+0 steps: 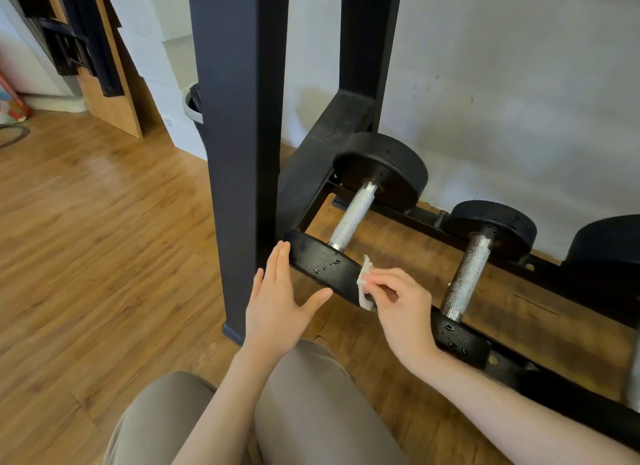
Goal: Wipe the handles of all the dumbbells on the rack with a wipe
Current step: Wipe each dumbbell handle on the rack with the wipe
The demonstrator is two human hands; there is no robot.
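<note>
We see a grey bin behind the rack post, lined with a dark bag. Two dumbbells sit fully in view on the bottom rack, a third partly visible at right. Our right hand pinches the white wipe against the near plate of the left dumbbell. Our left hand hovers with its fingers straight beside that plate.
</note>
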